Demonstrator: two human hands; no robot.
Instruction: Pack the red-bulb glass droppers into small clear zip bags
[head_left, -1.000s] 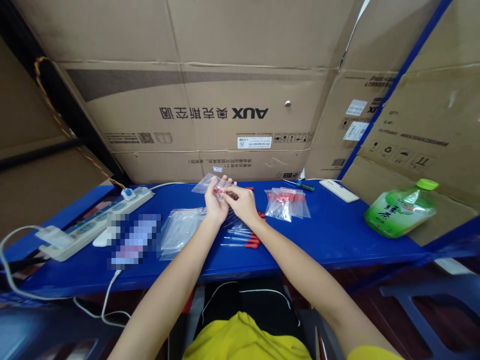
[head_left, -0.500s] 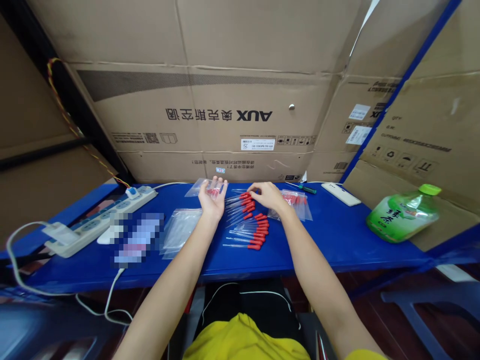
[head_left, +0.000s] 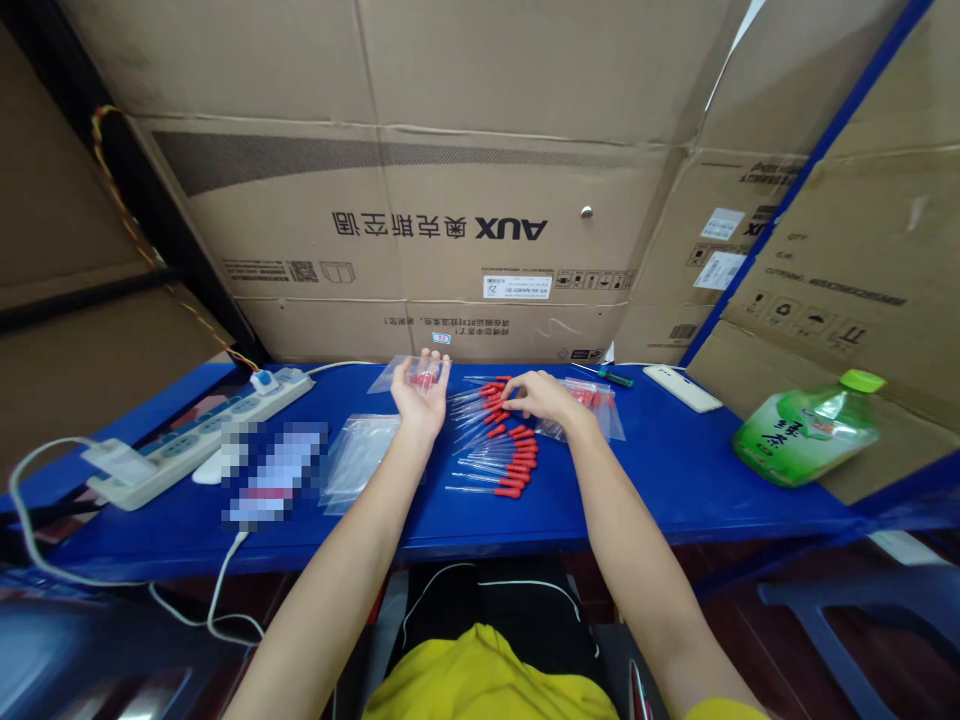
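My left hand [head_left: 420,398] is raised palm up over the blue table [head_left: 660,480], its fingers curled round a small clear plastic bag [head_left: 409,374] with red-capped pieces inside. My right hand [head_left: 541,396] reaches palm down to the far end of a row of several clear droppers with red bulbs [head_left: 504,452]. Its fingertips pinch at one of the droppers there. Filled bags of red droppers [head_left: 596,404] lie just right of that hand.
A stack of unfilled clear bags [head_left: 358,455] lies left of my left arm. A white power strip [head_left: 202,432] with cables sits at the far left. A green bottle [head_left: 806,428], a white phone [head_left: 682,387] and a green screwdriver [head_left: 609,376] lie at the right. Cardboard boxes [head_left: 450,220] wall the back.
My right hand has left the bag held in my left hand and moved right and down to the row of droppers. My left hand still holds the bag up.
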